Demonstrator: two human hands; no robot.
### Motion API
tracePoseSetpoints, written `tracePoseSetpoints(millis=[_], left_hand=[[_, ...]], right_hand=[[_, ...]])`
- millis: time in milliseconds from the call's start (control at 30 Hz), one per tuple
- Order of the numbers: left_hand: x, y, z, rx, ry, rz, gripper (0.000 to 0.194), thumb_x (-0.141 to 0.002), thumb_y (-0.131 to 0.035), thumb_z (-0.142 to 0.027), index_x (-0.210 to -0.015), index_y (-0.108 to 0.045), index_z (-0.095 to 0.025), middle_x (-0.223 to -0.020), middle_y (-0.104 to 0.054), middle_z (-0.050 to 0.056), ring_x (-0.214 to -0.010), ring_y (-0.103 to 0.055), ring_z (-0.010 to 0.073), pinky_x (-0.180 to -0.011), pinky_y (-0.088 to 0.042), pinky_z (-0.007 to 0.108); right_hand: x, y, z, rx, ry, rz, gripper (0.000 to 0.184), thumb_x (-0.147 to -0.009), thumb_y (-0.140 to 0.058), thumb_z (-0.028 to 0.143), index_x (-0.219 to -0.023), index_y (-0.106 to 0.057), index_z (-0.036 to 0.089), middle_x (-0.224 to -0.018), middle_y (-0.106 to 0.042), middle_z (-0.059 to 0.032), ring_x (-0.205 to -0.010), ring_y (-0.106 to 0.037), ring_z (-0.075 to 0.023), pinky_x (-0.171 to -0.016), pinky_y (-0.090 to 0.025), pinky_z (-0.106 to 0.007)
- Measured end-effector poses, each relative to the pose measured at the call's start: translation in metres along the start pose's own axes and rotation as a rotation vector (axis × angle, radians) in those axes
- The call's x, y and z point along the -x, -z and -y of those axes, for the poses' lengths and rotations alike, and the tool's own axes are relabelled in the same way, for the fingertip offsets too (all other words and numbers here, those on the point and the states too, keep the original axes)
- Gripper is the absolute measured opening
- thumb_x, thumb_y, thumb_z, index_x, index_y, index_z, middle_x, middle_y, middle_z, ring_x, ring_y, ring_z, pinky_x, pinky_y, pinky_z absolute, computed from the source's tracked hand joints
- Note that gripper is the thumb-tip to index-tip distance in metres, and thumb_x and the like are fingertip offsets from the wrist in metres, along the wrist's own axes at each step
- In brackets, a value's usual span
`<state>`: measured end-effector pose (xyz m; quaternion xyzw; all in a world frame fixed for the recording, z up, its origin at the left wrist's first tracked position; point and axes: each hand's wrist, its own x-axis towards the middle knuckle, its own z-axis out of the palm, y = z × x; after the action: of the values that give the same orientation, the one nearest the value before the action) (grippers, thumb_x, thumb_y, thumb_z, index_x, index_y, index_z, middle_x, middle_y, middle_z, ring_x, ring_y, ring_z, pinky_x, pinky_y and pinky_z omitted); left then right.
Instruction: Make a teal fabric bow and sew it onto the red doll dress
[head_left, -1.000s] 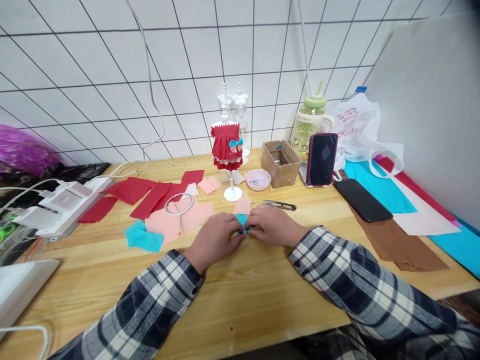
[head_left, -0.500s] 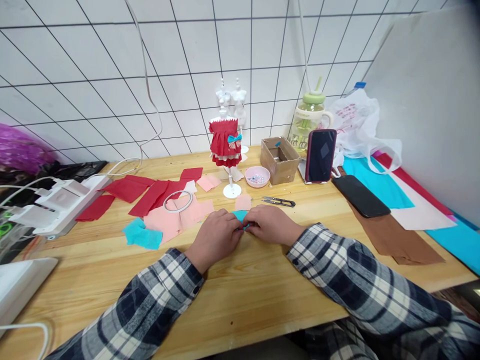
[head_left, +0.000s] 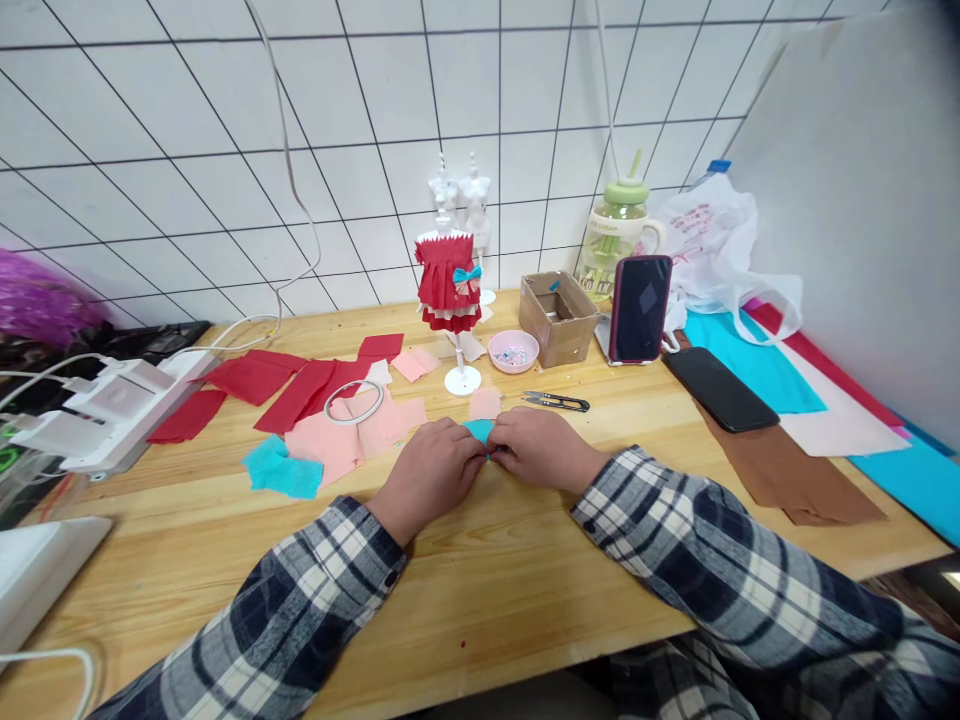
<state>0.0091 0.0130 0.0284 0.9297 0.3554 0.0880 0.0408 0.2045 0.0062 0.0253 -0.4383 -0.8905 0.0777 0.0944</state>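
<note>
A small teal paper piece (head_left: pixel 479 431) lies on the wooden table (head_left: pixel 465 590) between my two hands. My left hand (head_left: pixel 427 475) and my right hand (head_left: pixel 541 450) both pinch it with fingers pressed together, thumbs meeting at its lower edge. Most of the paper is hidden under my fingers. Just beyond it lies a small pink paper square (head_left: pixel 485 403). Small black snips (head_left: pixel 559 402) rest a little past my right hand.
A mini mannequin in a red paper dress (head_left: pixel 450 285) stands behind on a white stand. Red, pink and teal paper scraps (head_left: pixel 330 400), a tape ring (head_left: pixel 354 403), a pink bead dish (head_left: pixel 514 352), a cardboard box (head_left: pixel 559 320), two phones (head_left: pixel 641 308), a power strip (head_left: pixel 112 405) surround.
My hands have stayed pinched on the teal paper and closed in slightly over it; less of it shows. The view has tilted slightly downward.
</note>
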Motion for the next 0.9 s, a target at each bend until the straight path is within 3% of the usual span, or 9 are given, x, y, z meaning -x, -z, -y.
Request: tracePoseSetpoints(millis=[567,900], left_hand=[[-0.0006,-0.0015,-0.0022,0.032,-0.005,0.007,0.021,-0.092,-0.05,-0.021,-0.096,-0.07,-0.02,-0.091,-0.071,0.006,-0.087,-0.062,0.0219,-0.079,-0.049,0.035],[-0.0013,-0.0013,-0.0025,0.035,0.02,0.018,0.019,-0.092,-0.05,-0.02,-0.094,-0.069,-0.019,-0.09,-0.071,0.007,-0.085,-0.062,0.0217,-0.079,-0.049,0.035]], right_hand=[[0.0005,0.0013,0.001,0.06,0.004,0.013,0.019,-0.091,-0.053,0.033,-0.094,-0.066,0.019,-0.093,-0.067,-0.0062,-0.088,-0.061,-0.02,-0.068,-0.038,-0.03],[0.0,0.0014,0.0004,0.07,0.007,0.02,0.021,-0.092,-0.053,0.033,-0.095,-0.068,0.019,-0.094,-0.069,-0.0073,-0.092,-0.061,-0.0213,-0.075,-0.039,-0.031]])
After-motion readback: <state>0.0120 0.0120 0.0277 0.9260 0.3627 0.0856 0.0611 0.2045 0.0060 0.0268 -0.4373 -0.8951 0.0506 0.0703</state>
